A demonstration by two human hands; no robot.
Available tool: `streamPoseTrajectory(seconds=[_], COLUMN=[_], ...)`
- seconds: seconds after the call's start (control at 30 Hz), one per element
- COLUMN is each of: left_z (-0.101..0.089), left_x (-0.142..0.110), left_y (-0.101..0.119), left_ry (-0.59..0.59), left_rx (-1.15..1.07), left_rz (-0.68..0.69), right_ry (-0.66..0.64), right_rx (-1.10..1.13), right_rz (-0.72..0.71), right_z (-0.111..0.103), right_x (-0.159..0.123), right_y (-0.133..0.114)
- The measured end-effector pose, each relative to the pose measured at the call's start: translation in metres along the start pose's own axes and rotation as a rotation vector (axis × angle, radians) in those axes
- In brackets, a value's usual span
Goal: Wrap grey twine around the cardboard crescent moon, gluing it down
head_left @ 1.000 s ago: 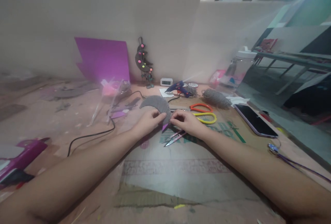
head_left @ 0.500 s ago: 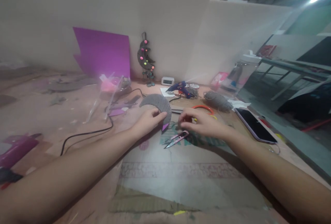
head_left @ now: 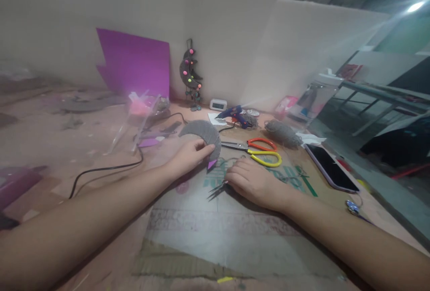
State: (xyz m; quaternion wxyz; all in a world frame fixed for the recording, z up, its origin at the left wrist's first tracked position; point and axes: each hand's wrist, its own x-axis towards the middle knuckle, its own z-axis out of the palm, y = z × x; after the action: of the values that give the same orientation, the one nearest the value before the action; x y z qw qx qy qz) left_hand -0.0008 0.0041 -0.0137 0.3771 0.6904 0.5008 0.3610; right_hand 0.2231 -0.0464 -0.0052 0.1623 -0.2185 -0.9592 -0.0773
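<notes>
A crescent moon wrapped in grey yarn (head_left: 203,130) is held by my left hand (head_left: 195,153), thumb on its face near the lower end. Its uncovered purple tip (head_left: 211,164) pokes out below. My right hand (head_left: 250,179) is closed over the handles of small thread snips (head_left: 217,189), whose blades point left over the cardboard (head_left: 215,228). The fingers hide the handles. Just beyond this hand lie large scissors (head_left: 264,151) with one red and one yellow handle.
Behind stand a glue gun (head_left: 231,112), a small digital clock (head_left: 218,104) and a grey yarn ball (head_left: 283,133). A phone (head_left: 331,167) lies at right. A decorated moon hanging (head_left: 190,73) and a purple sheet (head_left: 136,64) lean on the wall. A black cord (head_left: 107,170) runs at left.
My right hand has come down and closed over the thread snips, which lay on the cardboard before. The large scissors are now more exposed. My left hand keeps its hold on the crescent.
</notes>
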Motion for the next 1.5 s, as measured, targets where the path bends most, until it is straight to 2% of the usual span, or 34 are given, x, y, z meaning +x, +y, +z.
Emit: streamPoseTrajectory(seconds=[0.13, 0.27, 0.43, 0.53, 0.77, 1.3, 1.5], left_z=[0.000, 0.000, 0.002, 0.003, 0.002, 0.002, 0.002], left_x=[0.000, -0.001, -0.002, -0.002, -0.004, -0.006, -0.005], left_y=[0.000, 0.002, -0.001, -0.002, 0.001, 0.004, 0.004], left_ry=[0.002, -0.013, -0.020, -0.030, -0.045, -0.074, -0.078], left_rx=[0.015, 0.027, 0.068, 0.096, 0.153, 0.137, 0.127], left_rz=[0.044, 0.063, 0.076, 0.094, 0.105, 0.106, 0.105], right_ry=[0.169, 0.129, 0.082, 0.055, 0.077, 0.001, 0.005], right_rx=[0.146, 0.152, 0.031, -0.004, -0.050, 0.009, 0.010], right_rz=[0.224, 0.371, 0.308, 0.350, 0.263, 0.383, 0.384], right_z=[0.001, -0.002, -0.003, -0.002, -0.001, 0.000, 0.001], right_x=[-0.002, -0.007, -0.013, -0.012, -0.007, -0.009, -0.009], right_y=[0.000, 0.001, 0.014, 0.019, 0.013, 0.016, 0.017])
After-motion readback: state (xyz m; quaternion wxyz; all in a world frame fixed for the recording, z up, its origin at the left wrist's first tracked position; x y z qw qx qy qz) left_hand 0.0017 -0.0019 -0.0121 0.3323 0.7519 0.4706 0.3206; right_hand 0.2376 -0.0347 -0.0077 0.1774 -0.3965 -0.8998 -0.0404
